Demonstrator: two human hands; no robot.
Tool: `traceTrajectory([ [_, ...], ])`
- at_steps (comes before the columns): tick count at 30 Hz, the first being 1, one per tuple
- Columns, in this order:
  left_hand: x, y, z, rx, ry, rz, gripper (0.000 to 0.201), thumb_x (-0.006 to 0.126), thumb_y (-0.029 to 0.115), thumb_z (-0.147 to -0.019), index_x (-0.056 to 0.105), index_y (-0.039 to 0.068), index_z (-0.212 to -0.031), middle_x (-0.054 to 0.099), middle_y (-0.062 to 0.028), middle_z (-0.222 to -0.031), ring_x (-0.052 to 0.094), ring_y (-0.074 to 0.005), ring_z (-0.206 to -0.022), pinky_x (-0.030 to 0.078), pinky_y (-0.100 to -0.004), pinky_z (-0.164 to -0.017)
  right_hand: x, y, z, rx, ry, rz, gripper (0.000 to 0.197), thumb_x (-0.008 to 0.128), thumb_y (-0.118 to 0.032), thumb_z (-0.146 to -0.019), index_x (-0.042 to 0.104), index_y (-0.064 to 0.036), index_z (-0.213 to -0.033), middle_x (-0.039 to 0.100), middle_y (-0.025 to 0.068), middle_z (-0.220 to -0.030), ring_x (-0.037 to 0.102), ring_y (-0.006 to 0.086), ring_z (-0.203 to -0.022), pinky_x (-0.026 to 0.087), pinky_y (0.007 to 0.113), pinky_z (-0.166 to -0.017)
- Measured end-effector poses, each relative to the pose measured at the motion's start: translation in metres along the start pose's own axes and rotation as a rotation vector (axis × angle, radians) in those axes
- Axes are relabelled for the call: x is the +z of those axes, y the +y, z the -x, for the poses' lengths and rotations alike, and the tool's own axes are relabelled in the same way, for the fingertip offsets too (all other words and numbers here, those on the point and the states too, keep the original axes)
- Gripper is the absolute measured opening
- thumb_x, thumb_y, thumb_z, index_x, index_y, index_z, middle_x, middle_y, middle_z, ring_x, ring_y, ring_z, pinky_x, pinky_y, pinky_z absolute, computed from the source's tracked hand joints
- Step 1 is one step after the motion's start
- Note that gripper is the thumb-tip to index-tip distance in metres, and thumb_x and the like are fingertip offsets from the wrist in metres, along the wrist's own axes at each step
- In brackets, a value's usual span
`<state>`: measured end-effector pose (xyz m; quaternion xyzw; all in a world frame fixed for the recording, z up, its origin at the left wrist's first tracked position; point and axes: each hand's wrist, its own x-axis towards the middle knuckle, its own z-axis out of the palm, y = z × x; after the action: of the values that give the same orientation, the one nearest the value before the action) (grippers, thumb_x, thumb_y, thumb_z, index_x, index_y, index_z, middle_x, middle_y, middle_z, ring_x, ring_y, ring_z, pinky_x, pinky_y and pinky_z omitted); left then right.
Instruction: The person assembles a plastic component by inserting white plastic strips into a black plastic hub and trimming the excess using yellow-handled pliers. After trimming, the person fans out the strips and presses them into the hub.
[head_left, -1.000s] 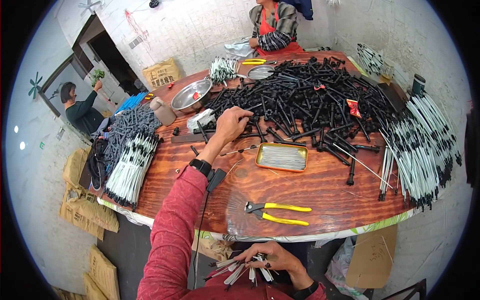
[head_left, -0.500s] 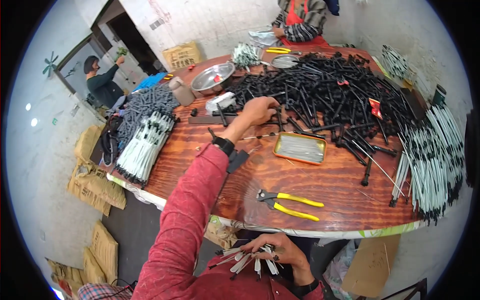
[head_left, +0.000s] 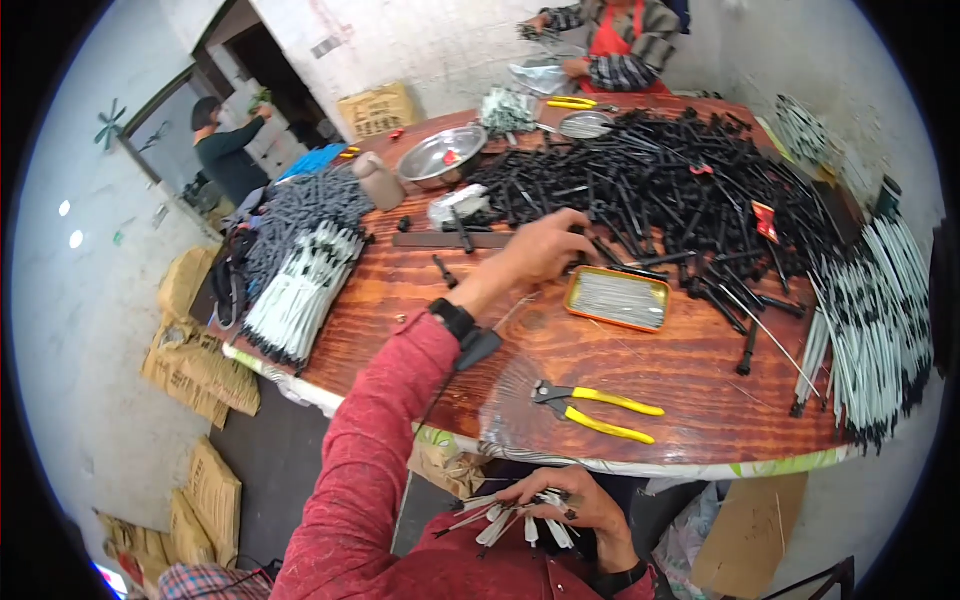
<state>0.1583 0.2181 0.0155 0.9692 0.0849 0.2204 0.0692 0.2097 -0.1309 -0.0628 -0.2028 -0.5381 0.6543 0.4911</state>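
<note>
My left hand (head_left: 548,247) reaches over the table at the near edge of a heap of black plastic rod-like parts (head_left: 660,180). Its fingers are curled down beside a shallow gold-and-red tin (head_left: 571,308) filled with thin metal pins (head_left: 618,297); what the fingertips grip is hidden, though something black shows just below them. Low in front of my body, my right hand (head_left: 575,497) is closed round a bunch of white strips with black ends (head_left: 532,530), which fan out downward. Yellow-handled pincers (head_left: 600,407) lie on the wood between me and the tin.
Bundles of white-and-black rods stand at the left (head_left: 305,295) and right (head_left: 870,330). Behind the left bundle is a grey pile of parts (head_left: 310,215); a steel bowl (head_left: 442,155) and beige bottle (head_left: 378,182) stand further back. A co-worker (head_left: 625,45) is across the table, another person (head_left: 230,150) far left.
My left hand has come a little nearer, toward the tin. My right hand still holds its bunch. The co-worker across the table has lifted a hand with a small bunch in it.
</note>
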Motion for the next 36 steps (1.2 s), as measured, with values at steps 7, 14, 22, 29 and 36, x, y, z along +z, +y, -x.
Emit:
traceTrajectory([
  [7,-0.01,0.019,-0.008,-0.087,0.107,-0.019,0.024,0.064,0.003,-0.084,0.07,0.012,-0.106,0.062,-0.008,-0.117,0.064,-0.0311,-0.098,0.054,-0.0389,-0.082,0.005,-0.009,0.001,0.027,0.022,0.041,0.015,0.074,0.002,-0.082,0.068,0.0022,-0.095,0.073,0.0193,-0.11,0.07,0.0262,-0.104,0.054,0.035,-0.091],
  [14,-0.051,0.054,0.016,-0.12,0.251,0.17,0.025,0.065,0.001,-0.084,0.068,0.008,-0.108,0.065,-0.0098,-0.104,0.065,-0.0294,-0.092,0.052,-0.0366,-0.078,0.011,-0.001,-0.001,0.011,0.046,0.006,0.017,0.077,-0.003,-0.083,0.066,0.0008,-0.095,0.074,0.0174,-0.11,0.071,0.0235,-0.1,0.056,0.034,-0.086],
  [22,-0.085,0.147,0.142,-0.259,0.047,0.537,0.025,0.067,0.002,-0.088,0.067,0.004,-0.113,0.068,-0.0079,-0.101,0.065,-0.0203,-0.093,0.052,-0.0341,-0.08,0.031,-0.005,-0.003,0.068,0.04,0.024,0.014,0.07,0.006,-0.081,0.066,0.0029,-0.094,0.071,0.0248,-0.111,0.07,0.0282,-0.102,0.055,0.037,-0.092],
  [29,-0.09,0.217,0.262,-0.543,-0.02,0.955,0.019,0.07,0.005,-0.088,0.071,0.003,-0.107,0.07,-0.0058,-0.105,0.064,-0.016,-0.093,0.051,-0.0333,-0.08,0.053,0.004,-0.018,0.057,-0.124,0.12,0.013,0.074,-0.002,-0.082,0.066,-0.001,-0.093,0.075,0.0141,-0.107,0.072,0.0202,-0.096,0.056,0.033,-0.085],
  [36,-0.054,0.222,0.296,-0.462,0.004,0.818,0.022,0.07,-0.001,-0.081,0.073,0.002,-0.102,0.07,-0.01,-0.103,0.065,-0.0211,-0.092,0.052,-0.0339,-0.08,0.053,0.003,-0.044,0.007,-0.163,0.394,0.01,0.073,0.0,-0.085,0.063,0.0007,-0.088,0.075,0.0178,-0.102,0.072,0.0275,-0.101,0.056,0.037,-0.089],
])
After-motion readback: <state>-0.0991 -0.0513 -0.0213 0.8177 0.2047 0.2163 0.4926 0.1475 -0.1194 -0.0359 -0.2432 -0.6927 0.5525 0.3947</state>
